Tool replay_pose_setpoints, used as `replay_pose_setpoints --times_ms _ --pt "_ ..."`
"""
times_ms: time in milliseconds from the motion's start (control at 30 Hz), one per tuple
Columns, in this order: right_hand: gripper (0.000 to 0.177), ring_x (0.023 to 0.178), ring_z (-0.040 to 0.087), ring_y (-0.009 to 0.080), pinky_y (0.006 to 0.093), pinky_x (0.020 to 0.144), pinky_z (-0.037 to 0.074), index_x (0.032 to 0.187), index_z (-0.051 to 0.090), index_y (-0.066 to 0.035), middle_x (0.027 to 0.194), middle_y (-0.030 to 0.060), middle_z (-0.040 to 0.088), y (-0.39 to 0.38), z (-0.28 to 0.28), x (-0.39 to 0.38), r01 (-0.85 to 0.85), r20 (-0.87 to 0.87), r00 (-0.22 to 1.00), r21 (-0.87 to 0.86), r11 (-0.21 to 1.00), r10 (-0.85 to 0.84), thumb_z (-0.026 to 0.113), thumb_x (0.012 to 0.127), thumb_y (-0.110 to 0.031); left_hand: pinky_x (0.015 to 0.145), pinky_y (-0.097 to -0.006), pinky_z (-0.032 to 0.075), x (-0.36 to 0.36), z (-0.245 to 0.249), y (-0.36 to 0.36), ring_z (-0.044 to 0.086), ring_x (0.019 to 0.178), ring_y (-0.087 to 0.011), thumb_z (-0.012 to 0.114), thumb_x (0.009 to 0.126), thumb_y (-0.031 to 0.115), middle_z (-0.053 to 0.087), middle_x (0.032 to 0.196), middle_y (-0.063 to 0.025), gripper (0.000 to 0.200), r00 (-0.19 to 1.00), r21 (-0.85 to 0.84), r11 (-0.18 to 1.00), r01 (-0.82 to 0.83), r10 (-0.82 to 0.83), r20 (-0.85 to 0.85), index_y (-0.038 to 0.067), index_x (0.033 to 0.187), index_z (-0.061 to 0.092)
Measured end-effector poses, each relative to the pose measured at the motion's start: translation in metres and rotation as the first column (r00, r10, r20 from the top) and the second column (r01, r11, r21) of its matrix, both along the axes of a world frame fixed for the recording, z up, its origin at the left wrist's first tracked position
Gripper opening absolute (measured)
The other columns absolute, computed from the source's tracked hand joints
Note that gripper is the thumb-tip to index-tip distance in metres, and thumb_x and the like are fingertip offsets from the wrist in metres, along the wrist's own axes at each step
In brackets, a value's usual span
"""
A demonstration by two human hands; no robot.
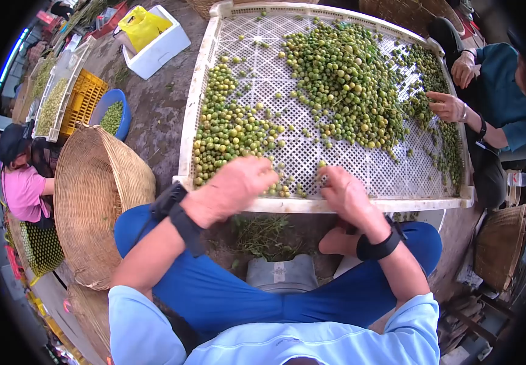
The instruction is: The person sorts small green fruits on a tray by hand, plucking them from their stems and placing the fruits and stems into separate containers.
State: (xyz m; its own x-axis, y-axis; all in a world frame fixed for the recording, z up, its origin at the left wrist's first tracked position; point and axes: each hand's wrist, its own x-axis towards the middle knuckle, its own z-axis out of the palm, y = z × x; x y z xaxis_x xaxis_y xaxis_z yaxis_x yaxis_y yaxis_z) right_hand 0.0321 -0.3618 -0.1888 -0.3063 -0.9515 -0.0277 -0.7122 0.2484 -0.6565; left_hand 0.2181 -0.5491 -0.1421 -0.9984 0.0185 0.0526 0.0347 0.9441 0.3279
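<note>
A large white mesh tray [181,155] stands in front of my knees and bears many small round green and yellowish fruits [345,79]. My left hand [238,185], smeared by motion, is low over the tray's near left part, beside a spread of loose fruits [223,140]. Close to the near rim, my right hand [345,191] has its fingers curled in a pinch, with one small green fruit [322,163] right at the fingertips. Between my two hands, a few single fruits lie on the mesh.
Across the tray at right, a person in a teal sleeve [506,79] reaches a hand [447,107] to the fruits. On the left stand a big woven basket [86,201], a blue basin [126,118], a yellow crate [83,100] and a white foam box [165,45]. Another person [25,182] sits beyond.
</note>
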Motion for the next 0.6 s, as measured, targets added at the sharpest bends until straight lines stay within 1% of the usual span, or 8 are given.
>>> replay_pose_setpoints --times_ms 67,100,167,200,300,333,467,600 --pt "0.029 0.083 0.057 0.0342 0.0423 0.071 0.047 0.103 0.053 -0.005 0.088 0.0168 0.055 -0.015 0.014 0.019 -0.113 0.154 0.982 0.015 0.994 0.109 0.053 0.074 -0.005 0.073 -0.0342 0.048 -0.001 -0.005 0.015 0.057 0.083 -0.0245 0.054 0.076 0.005 0.055 0.087 -0.0092 0.014 0.999 0.045 0.998 0.044 -0.044 0.003 0.005 0.089 0.057" --pt "0.029 0.083 0.057 0.0342 0.0423 0.071 0.047 0.103 0.053 -0.005 0.088 0.0168 0.055 -0.021 0.023 0.023 -0.115 0.152 0.982 0.012 0.993 0.112 0.053 0.074 -0.005 0.068 -0.0366 0.048 0.001 -0.006 0.015 0.056 0.076 -0.025 0.055 0.075 0.005 0.053 0.079 -0.0086 0.009 1.0 0.036 0.999 0.02 -0.02 0.01 0.005 0.084 0.056" --pt "0.025 0.085 0.056 0.034 0.0428 0.069 0.047 0.1 0.054 -0.005 0.091 0.0168 0.055 -0.031 0.034 0.025 -0.039 0.092 0.995 -0.002 0.999 0.039 0.053 0.076 -0.005 0.066 -0.0373 0.048 0.005 -0.008 0.007 0.056 0.075 -0.0253 0.056 0.074 0.005 0.052 0.076 -0.0085 0.008 0.997 0.032 0.996 -0.077 0.078 -0.008 0.004 0.083 0.056" --pt "0.018 0.082 0.057 0.034 0.0435 0.067 0.046 0.095 0.056 -0.005 0.088 0.0159 0.055 -0.038 0.032 0.02 -0.044 -0.041 0.998 -0.04 0.998 0.042 0.052 0.077 -0.005 0.064 -0.038 0.048 0.006 -0.011 0.002 0.056 0.073 -0.0256 0.056 0.073 0.004 0.051 0.073 -0.0084 0.008 0.985 0.033 0.985 -0.172 0.172 -0.024 0.004 0.081 0.055" --pt "0.013 0.079 0.057 0.0344 0.0435 0.064 0.046 0.089 0.057 -0.006 0.084 0.0146 0.055 -0.063 0.025 0.011 -0.094 -0.016 0.995 0.011 0.996 0.094 0.051 0.078 -0.005 0.063 -0.0394 0.048 0.002 -0.016 -0.013 0.057 0.074 -0.0285 0.056 0.073 0.004 0.053 0.073 -0.0108 0.005 0.94 0.082 0.939 -0.333 0.338 -0.055 0.004 0.078 0.054" --pt "0.013 0.078 0.058 0.0341 0.0435 0.063 0.046 0.089 0.058 -0.006 0.083 0.0142 0.054 -0.073 0.023 0.014 -0.118 -0.033 0.993 -0.045 0.992 0.117 0.051 0.078 -0.005 0.062 -0.0405 0.048 0.0 -0.014 -0.015 0.058 0.074 -0.03 0.055 0.073 0.004 0.053 0.073 -0.0129 0.004 0.907 0.109 0.909 -0.403 0.412 -0.085 0.003 0.075 0.052" --pt "0.012 0.077 0.058 0.0332 0.0435 0.061 0.047 0.088 0.057 -0.007 0.082 0.0135 0.054 -0.097 0.009 0.034 -0.159 -0.09 0.985 -0.131 0.979 0.148 0.053 0.076 -0.005 0.063 -0.0397 0.047 -0.005 -0.006 -0.02 0.057 0.074 -0.0299 0.06 0.077 0.007 0.055 0.076 -0.0109 0.004 0.843 0.19 0.836 -0.516 0.534 -0.061 0.004 0.079 0.057" --pt "0.009 0.076 0.057 0.0321 0.0424 0.061 0.047 0.082 0.052 -0.005 0.08 0.013 0.051 -0.107 0.002 0.038 -0.284 -0.18 0.943 -0.009 0.959 0.278 0.055 0.073 -0.003 0.063 -0.0398 0.047 -0.005 -0.001 -0.026 0.057 0.072 -0.0303 0.06 0.077 0.009 0.054 0.076 -0.0113 0.007 0.837 0.169 0.841 -0.513 0.534 -0.117 0.003 0.077 0.057"
